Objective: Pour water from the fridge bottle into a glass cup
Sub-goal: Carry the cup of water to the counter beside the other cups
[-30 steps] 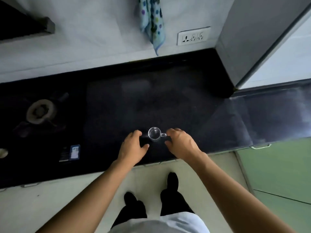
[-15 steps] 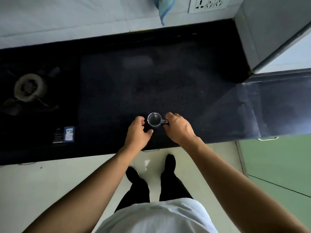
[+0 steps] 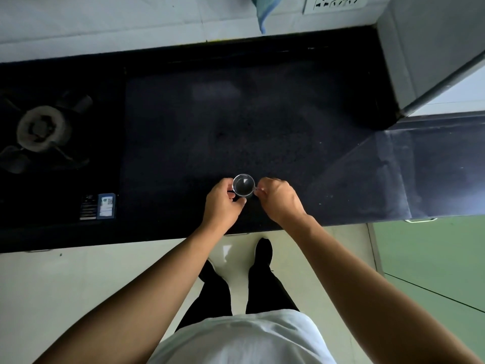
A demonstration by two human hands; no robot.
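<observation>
glass cup (image 3: 243, 185) sits between curled left hand (image 3: 222, 203) touching its side and right hand (image 3: 279, 199) pinching its handle.

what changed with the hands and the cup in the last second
Both hands closed in on the glass cup: the left hand now cups its side, and the right hand pinches its handle. Earlier they rested open beside it. The cup stayed upright on the same spot of the black counter; no bottle in view.

Counter: you face a black stone countertop (image 3: 262, 114).
On it: 1 glass cup (image 3: 243, 185), 1 gas burner (image 3: 42, 128) at your left.
</observation>
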